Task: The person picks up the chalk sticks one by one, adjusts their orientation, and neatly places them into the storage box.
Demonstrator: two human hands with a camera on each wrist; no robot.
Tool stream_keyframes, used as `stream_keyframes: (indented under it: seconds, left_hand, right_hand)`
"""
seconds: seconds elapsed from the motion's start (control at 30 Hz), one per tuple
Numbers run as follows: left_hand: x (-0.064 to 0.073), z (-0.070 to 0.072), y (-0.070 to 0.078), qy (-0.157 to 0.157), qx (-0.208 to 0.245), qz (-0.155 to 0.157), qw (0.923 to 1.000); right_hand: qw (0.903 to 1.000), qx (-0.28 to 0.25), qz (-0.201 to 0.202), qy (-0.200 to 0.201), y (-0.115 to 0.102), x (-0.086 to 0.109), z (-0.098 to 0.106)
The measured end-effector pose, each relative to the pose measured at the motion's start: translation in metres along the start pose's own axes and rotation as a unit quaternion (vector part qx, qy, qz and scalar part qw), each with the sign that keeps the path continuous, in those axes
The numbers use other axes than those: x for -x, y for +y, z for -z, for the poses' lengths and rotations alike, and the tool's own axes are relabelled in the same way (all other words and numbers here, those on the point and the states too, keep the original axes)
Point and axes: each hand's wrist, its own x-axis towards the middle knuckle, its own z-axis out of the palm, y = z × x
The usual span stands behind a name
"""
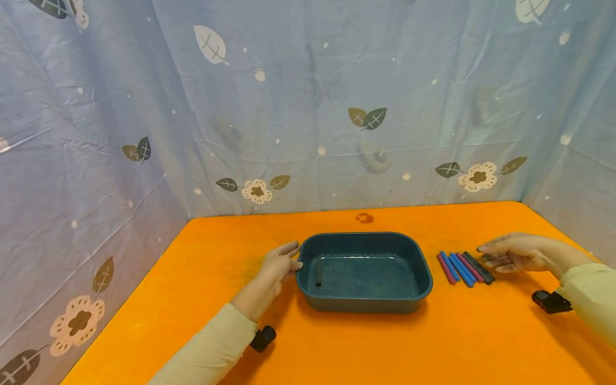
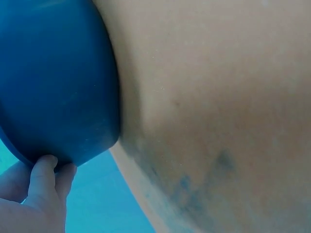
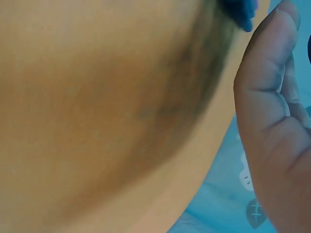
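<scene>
A dark teal rectangular basin (image 1: 364,306) sits on the orange table. My left hand (image 1: 276,266) grips its left rim; in the left wrist view the fingers (image 2: 43,177) lie against the basin wall (image 2: 58,87). Inside the basin, near its left end, lies one slim black stick (image 1: 318,271). To the right of the basin, several slim sticks (image 1: 462,269) in dark pink, blue and black lie side by side. Just right of the black one, my right hand (image 1: 517,252) hovers with loosely extended fingers and holds nothing. The right wrist view catches only a blurred blue end (image 3: 240,12) of the sticks.
Orange cloth (image 1: 346,347) covers the table, with a reddish ring mark (image 1: 364,218) behind the basin. A pale blue curtain (image 1: 308,107) with leaves and flowers hangs along the back and both sides. Each wrist carries a small black device (image 1: 552,302).
</scene>
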Motion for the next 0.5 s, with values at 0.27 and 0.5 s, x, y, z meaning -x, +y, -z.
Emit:
stream_keyframes:
  seconds: [0.27, 0.5]
  left_hand:
    - [0.000, -0.001, 0.001, 0.006, -0.002, 0.002, 1.0000]
    - [0.000, -0.001, 0.001, 0.000, -0.002, 0.000, 1.0000]
  right_hand:
    - [0.9952, 0.066, -0.047, 0.055, 0.002, -0.008, -0.006]
    - [0.9908, 0.110, -0.055, 0.057, 0.002, -0.013, -0.011]
